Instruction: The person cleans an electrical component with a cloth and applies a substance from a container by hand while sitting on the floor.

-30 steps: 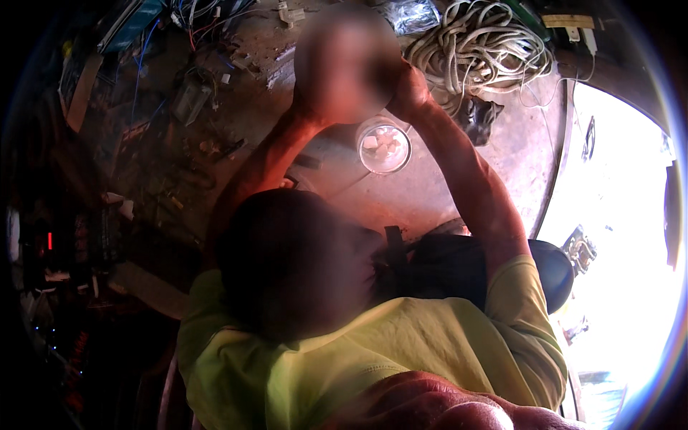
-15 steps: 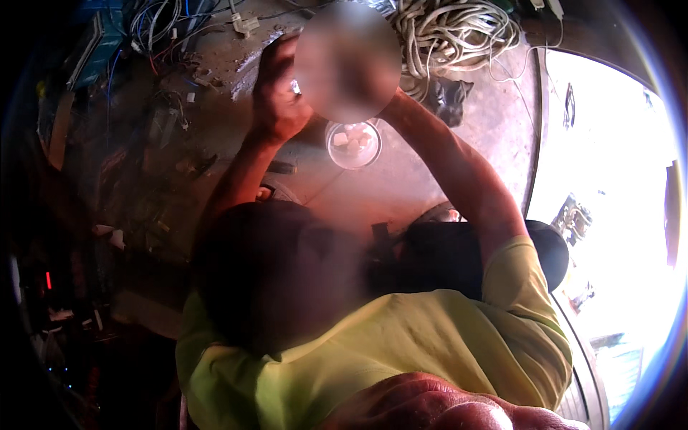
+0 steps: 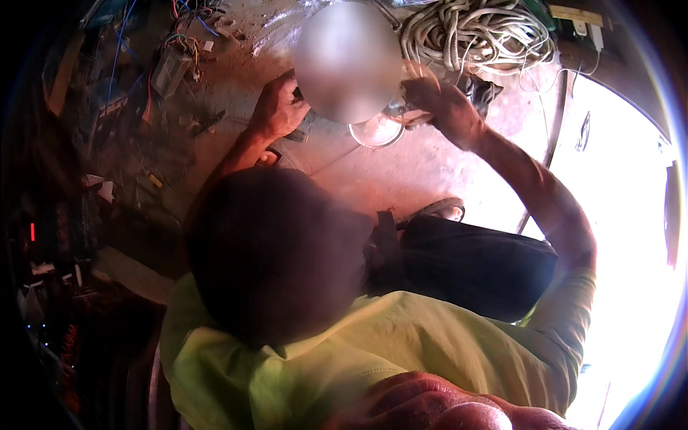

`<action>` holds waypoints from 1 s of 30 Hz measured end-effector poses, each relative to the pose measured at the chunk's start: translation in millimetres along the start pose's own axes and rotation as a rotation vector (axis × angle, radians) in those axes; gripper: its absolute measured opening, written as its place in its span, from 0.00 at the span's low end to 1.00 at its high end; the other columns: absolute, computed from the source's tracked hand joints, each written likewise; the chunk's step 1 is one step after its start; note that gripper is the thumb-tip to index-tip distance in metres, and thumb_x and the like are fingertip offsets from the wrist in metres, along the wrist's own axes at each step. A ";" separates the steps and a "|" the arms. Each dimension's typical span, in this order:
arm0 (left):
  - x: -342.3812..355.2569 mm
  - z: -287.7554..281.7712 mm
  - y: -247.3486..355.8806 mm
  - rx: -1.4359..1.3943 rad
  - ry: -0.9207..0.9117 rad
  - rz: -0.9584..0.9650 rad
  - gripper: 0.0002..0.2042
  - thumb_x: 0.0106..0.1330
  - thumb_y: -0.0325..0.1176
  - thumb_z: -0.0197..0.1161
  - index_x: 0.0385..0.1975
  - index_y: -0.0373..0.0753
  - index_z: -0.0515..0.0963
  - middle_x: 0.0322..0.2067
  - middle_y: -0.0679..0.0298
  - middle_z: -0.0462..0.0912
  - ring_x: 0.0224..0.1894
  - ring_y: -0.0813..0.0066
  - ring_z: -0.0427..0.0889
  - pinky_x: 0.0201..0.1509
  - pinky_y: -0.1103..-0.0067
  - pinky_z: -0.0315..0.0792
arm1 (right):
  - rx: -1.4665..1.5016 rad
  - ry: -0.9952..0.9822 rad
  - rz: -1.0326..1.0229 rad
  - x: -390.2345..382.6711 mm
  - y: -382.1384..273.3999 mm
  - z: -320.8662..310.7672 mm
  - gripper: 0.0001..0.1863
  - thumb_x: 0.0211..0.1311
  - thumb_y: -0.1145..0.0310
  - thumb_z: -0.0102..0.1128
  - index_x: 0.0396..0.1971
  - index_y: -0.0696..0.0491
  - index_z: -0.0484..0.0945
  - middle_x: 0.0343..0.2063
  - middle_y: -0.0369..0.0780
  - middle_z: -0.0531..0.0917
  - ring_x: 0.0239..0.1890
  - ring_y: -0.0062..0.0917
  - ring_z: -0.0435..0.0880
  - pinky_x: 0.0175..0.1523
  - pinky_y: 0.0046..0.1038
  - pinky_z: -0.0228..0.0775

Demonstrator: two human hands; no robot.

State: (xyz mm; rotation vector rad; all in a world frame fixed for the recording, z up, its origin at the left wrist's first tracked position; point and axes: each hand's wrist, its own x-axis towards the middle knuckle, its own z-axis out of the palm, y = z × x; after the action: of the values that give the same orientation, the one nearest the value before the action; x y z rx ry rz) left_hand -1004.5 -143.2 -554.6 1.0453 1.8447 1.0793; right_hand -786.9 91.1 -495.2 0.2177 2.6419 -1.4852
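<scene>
My shirt (image 3: 430, 330) is yellow-green, softly creased, with a faint stitched line across the cloth. Its short sleeves, the right one (image 3: 566, 308) the plainer to view, leave both my forearms bare. My trousers (image 3: 476, 269) are dark and loosely cut. My left hand (image 3: 278, 109) and right hand (image 3: 453, 111) are bare, partly blurred.

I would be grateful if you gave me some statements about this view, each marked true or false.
1. The right hand is nearer the rope than the left hand is. True.
2. The rope is stretched out straight. False: it lies in a loose heap of coils.
3. The shirt is yellow-green. True.
4. The round container shows left of the left hand. False: the round container shows to its right.
</scene>
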 end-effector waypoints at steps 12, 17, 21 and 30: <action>1.8 1.0 2.7 0.063 -0.013 0.021 0.09 0.64 0.28 0.63 0.42 0.39 0.79 0.39 0.63 0.83 0.41 0.75 0.82 0.44 0.79 0.75 | -0.253 0.105 -0.020 -24.3 -41.5 44.0 0.26 0.52 0.82 0.53 0.55 0.54 0.72 0.52 0.47 0.75 0.53 0.43 0.75 0.57 0.40 0.70; -2.1 4.9 -3.1 0.004 -0.014 -0.032 0.08 0.64 0.28 0.63 0.42 0.39 0.80 0.39 0.63 0.83 0.41 0.75 0.81 0.44 0.79 0.75 | -0.434 0.102 -0.178 -31.3 -33.4 43.1 0.26 0.50 0.78 0.56 0.53 0.48 0.74 0.50 0.40 0.76 0.55 0.37 0.75 0.53 0.37 0.73; -4.3 6.6 -4.5 -0.032 -0.004 -0.036 0.07 0.64 0.28 0.62 0.40 0.38 0.80 0.37 0.64 0.83 0.39 0.75 0.81 0.43 0.79 0.75 | -0.478 0.012 -0.193 -31.9 -32.0 40.4 0.26 0.50 0.78 0.55 0.53 0.48 0.75 0.52 0.39 0.76 0.55 0.36 0.75 0.54 0.37 0.73; -17.3 13.2 -8.7 0.088 -0.178 -0.153 0.09 0.61 0.31 0.64 0.40 0.39 0.80 0.34 0.58 0.83 0.38 0.63 0.84 0.42 0.71 0.77 | 0.487 0.118 0.307 -4.6 -40.4 23.0 0.18 0.65 0.76 0.51 0.54 0.58 0.74 0.50 0.45 0.79 0.52 0.35 0.79 0.56 0.32 0.70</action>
State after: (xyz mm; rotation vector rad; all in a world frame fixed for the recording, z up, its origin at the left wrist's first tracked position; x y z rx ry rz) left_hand -988.5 -157.4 -564.2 0.9983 1.8088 0.7959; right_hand -789.0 50.3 -472.5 0.7299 2.1434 -2.0143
